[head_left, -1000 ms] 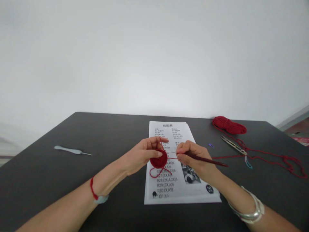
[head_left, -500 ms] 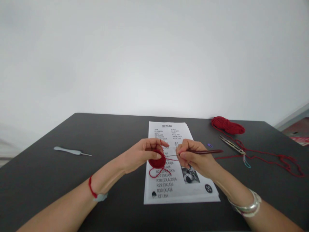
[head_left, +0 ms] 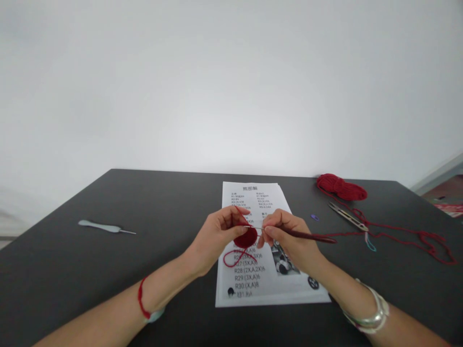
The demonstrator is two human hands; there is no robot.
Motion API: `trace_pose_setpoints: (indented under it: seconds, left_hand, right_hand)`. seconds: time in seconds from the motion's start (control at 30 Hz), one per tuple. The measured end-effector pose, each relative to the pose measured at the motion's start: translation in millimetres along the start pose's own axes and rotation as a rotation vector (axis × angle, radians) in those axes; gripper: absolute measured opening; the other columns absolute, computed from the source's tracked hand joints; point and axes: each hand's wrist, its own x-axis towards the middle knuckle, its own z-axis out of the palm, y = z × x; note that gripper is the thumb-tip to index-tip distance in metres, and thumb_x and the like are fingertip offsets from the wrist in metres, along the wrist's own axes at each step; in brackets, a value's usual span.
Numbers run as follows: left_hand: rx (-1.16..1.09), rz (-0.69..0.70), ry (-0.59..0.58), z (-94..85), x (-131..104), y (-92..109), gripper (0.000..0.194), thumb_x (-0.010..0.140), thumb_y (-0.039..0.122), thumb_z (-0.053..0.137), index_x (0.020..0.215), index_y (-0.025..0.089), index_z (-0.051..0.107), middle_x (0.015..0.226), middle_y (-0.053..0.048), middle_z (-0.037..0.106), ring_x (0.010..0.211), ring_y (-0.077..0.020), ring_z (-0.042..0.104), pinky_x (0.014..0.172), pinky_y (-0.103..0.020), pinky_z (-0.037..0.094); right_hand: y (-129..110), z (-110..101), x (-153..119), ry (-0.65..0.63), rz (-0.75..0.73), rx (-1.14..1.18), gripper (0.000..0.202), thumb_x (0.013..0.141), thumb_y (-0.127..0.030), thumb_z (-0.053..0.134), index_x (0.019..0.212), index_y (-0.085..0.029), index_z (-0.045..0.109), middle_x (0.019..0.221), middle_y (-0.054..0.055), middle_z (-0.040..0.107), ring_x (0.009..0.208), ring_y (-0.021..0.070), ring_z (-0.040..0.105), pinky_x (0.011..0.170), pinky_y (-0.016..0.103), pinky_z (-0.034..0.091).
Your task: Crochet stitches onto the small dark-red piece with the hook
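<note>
Your right hand [head_left: 294, 245], clamped on the dark-red-handled metal hook [head_left: 308, 235], has brought it across twelve o'clock on the round crimson yarn piece [head_left: 247, 239] your left hand [head_left: 217, 237] pinches, suggesting a stitch underway.

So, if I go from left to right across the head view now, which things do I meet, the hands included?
Grey-handled hook → red wristband → left hand → red crocheted piece → right hand → purple marker → red yarn skein. The snips overlap the skein, so I leave them out.
</note>
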Motion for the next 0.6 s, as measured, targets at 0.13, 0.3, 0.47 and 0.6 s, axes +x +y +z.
trace_pose_setpoints:
  seconds: [0.13,0.3,0.47,0.6]
  left_hand:
    - [0.036,0.020,0.039,2.3,-1.0,2.5,0.019,0.070,0.012,0.065,0.088,0.015,0.062,0.065,0.005,0.058,0.060,-0.0084,0.052,0.061,-0.023,0.040]
    - [0.041,0.015,0.093,3.9,-2.0,3.4,0.023,0.069,0.013,0.066,0.091,0.015,0.061,0.065,0.005,0.058,0.061,-0.0098,0.053,0.061,-0.024,0.040]
    - [0.042,0.014,0.157,7.3,-4.1,1.4,0.023,0.068,0.012,0.065,0.090,0.016,0.062,0.064,0.005,0.056,0.061,-0.0104,0.051,0.060,-0.024,0.040]
    - [0.068,0.055,0.220,11.0,-5.4,-3.0,0.016,0.068,0.011,0.063,0.083,0.017,0.062,0.067,0.004,0.055,0.064,-0.0111,0.052,0.063,-0.025,0.041]
  right_hand:
    - [-5.6,3.2,-2.2,0.053,-0.013,-0.182,0.010,0.079,-0.022,0.065,0.072,-0.019,0.058,0.060,-0.002,0.064,0.055,0.0115,0.058,0.052,0.022,0.040]
    - [-9.4,11.9,-6.0,0.108,-0.056,-0.381,0.012,0.079,-0.024,0.061,0.069,-0.020,0.057,0.058,-0.002,0.061,0.050,0.0114,0.051,0.046,0.022,0.037]
    - [-3.5,17.6,-10.0,0.127,-0.272,-0.637,0.013,0.082,-0.018,0.054,0.070,-0.022,0.054,0.061,-0.002,0.059,0.050,0.0111,0.051,0.046,0.023,0.038]
    - [-0.1,24.1,-12.4,0.135,-0.452,-0.833,0.015,0.083,-0.012,0.049,0.074,-0.023,0.049,0.062,-0.003,0.058,0.051,0.0111,0.054,0.049,0.023,0.041]
